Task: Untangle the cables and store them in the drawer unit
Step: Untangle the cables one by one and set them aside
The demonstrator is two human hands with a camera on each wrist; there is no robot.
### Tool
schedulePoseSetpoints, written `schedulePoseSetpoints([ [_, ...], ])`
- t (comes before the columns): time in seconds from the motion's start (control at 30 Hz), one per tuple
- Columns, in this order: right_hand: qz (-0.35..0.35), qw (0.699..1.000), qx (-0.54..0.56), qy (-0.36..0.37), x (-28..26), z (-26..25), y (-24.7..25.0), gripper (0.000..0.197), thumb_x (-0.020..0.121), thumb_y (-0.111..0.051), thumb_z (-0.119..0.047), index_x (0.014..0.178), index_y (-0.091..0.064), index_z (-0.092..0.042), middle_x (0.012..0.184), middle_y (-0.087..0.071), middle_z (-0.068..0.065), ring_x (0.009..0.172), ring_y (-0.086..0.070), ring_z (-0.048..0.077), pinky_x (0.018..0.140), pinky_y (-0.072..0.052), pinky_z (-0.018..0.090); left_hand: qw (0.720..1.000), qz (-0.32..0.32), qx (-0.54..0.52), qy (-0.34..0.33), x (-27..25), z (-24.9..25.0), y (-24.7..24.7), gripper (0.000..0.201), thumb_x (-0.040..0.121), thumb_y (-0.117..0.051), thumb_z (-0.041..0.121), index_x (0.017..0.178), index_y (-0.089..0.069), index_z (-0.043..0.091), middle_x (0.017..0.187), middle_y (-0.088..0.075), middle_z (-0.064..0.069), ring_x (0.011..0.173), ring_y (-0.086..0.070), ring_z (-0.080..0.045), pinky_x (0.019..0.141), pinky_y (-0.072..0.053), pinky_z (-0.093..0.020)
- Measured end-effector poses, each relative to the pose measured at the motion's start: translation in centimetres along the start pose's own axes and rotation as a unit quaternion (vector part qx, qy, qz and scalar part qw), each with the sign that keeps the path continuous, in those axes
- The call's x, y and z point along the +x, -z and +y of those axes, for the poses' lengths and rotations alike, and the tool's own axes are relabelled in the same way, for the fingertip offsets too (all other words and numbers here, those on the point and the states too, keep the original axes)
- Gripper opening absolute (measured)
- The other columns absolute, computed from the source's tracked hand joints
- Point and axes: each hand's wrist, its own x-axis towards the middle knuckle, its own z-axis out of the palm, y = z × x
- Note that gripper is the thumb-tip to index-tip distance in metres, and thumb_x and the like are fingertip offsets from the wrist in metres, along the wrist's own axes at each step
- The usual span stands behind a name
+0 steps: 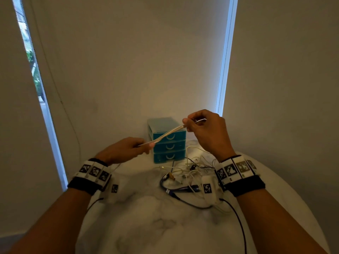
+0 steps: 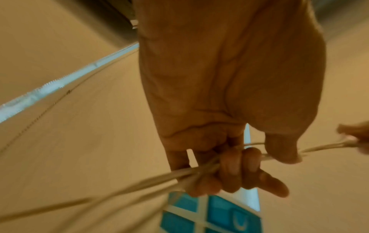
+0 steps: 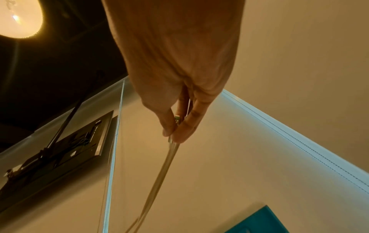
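Observation:
A folded white cable (image 1: pixel 167 133) is stretched taut in the air between both hands, in front of the teal drawer unit (image 1: pixel 167 142). My left hand (image 1: pixel 145 144) grips the lower end with curled fingers (image 2: pixel 229 167); loose strands (image 2: pixel 119 187) trail away from it. My right hand (image 1: pixel 187 123) pinches the upper end between thumb and fingertips (image 3: pixel 184 130), where a small green-tipped plug (image 3: pixel 177 118) shows. The cable (image 3: pixel 159 178) runs down from that pinch. All three drawers look closed. A tangle of white, blue and grey cables (image 1: pixel 185 176) lies on the white table (image 1: pixel 146 226).
The drawer unit stands against the wall at the table's far edge. A blue USB cable (image 1: pixel 176 189) and a white adapter (image 1: pixel 208 187) lie in the pile under my right wrist. Black wrist-camera leads (image 1: pixel 236 217) trail over the table. Window strips flank the wall.

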Motion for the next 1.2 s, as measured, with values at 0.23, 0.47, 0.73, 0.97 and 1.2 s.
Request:
schedulePoseSetpoints([
  [0.23,0.036,0.999,0.02,-0.008,-1.6,0.2,-1.8,0.021,0.094,-0.082,-0.034,0.105,-0.075,-0.018,0.09,-0.079,-0.006,0.079,-0.077,0.005,0.074,-0.063,0.018,0.991,-0.042,0.107,0.064,-1.7,-5.5,5.5,0.096,0.067,-0.021,0.108,0.115,-0.068,0.039,0.112,-0.063,0.017,0.104,-0.06,-0.008,0.102,-0.047,-0.04],
  [0.47,-0.021,0.999,0.036,-0.006,-3.8,0.3,-5.4,0.018,0.092,-0.084,-0.029,0.103,-0.075,-0.018,0.094,-0.075,-0.007,0.084,-0.073,0.005,0.07,-0.059,0.014,0.979,0.038,-0.195,-0.056,0.7,2.2,-0.1,0.04,0.112,-0.04,0.035,0.143,-0.058,0.02,0.138,-0.067,-0.002,0.13,-0.061,-0.012,0.113,-0.045,-0.034],
  [0.73,-0.15,0.986,0.014,-0.078,-5.1,1.4,-4.9,0.076,0.091,-0.08,-0.05,0.149,-0.04,-0.02,0.132,-0.059,-0.005,0.114,-0.065,0.012,0.076,-0.056,0.016,0.953,0.053,-0.294,0.045,1.2,7.7,-4.1,0.085,0.102,-0.013,0.076,0.104,-0.074,0.017,0.064,-0.068,-0.005,0.055,-0.063,-0.018,0.066,-0.038,-0.017],
  [0.97,-0.155,0.963,0.073,-0.207,-6.7,6.9,-1.8,0.035,0.109,-0.059,-0.034,0.102,-0.079,-0.007,0.077,-0.073,0.002,0.07,-0.067,0.013,0.07,-0.061,0.029,0.95,0.182,-0.245,0.063,2.3,4.3,-5.4,0.05,0.087,-0.073,0.067,0.068,-0.055,0.025,0.051,-0.048,0.013,0.042,-0.04,0.0,0.05,-0.035,-0.022],
  [1.2,-0.397,0.91,-0.097,-0.071,-8.5,6.6,-0.9,0.029,0.09,-0.081,-0.053,0.11,-0.082,-0.031,0.095,-0.071,-0.023,0.081,-0.062,-0.02,0.067,-0.044,0.0,0.93,0.185,-0.298,0.109,4.0,4.1,-8.7,0.055,0.087,-0.077,0.063,0.069,-0.049,0.019,0.053,-0.04,0.006,0.047,-0.033,-0.009,0.051,-0.028,-0.029],
])
